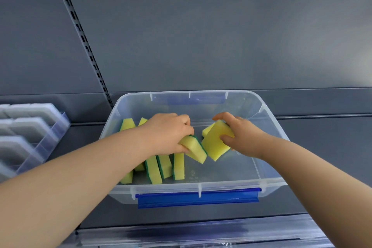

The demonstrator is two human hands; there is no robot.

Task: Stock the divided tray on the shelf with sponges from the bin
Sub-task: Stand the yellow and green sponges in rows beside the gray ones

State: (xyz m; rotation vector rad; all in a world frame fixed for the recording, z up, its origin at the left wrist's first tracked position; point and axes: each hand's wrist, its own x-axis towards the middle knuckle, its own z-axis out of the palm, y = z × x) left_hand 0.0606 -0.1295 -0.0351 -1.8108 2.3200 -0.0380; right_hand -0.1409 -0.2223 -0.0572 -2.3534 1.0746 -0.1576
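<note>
A clear plastic bin [267, 182] with blue latches stands on the grey shelf in front of me. Inside it, several yellow sponges with green scrub backs [159, 169] stand on edge along the left half. My left hand [167, 133] reaches into the bin and grips one tilted sponge [196, 150]. Just to the right, my right hand [241, 134] grips another yellow sponge [216, 144], with one more sponge behind it. The two held sponges nearly touch. The divided tray [43, 144], clear with blue-tinted walls, sits at the far left and holds grey sponges.
A dark grey back panel rises behind the shelf, with a slotted upright rail [80, 32] on the left. A clear strip [201, 233] runs along the shelf's front edge. The right part of the bin floor is bare.
</note>
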